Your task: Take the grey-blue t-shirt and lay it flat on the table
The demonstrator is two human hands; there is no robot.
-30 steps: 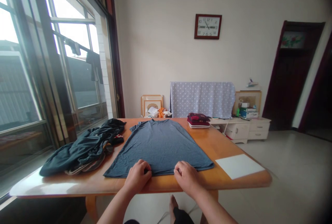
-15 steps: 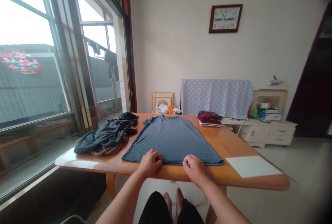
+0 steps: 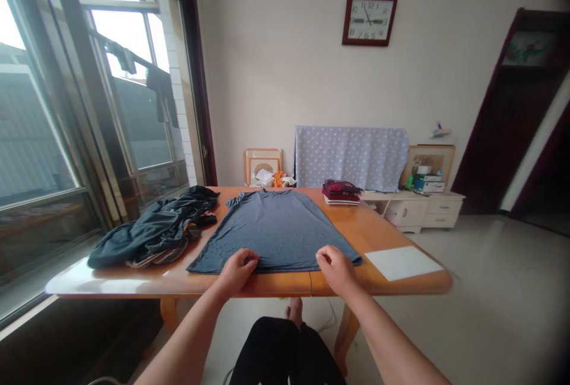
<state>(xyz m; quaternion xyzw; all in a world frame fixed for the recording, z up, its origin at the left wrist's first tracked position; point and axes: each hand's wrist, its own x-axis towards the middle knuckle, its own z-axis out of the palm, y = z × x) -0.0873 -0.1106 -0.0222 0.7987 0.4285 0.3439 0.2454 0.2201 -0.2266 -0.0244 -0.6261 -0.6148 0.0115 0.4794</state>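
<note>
T-shirt mid-table, clothes heap left, folded stack behind, paper sheet right

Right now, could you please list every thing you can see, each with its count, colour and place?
T-shirt: one, blue-grey, spread flat on the middle of the table.
Pile of clothes: one, dark, on the table's window side.
Folded clothes: one stack, dark red, at the far edge.
Sheet: one, white, near right corner.
Table: one, orange wood.
Clock: one, red frame, on the wall.
Dotted cloth: one, pale blue, behind the table.
Cabinet: one, white, right of the table.
Left hand: on the T-shirt's near hem.
Right hand: on the same hem.
</note>
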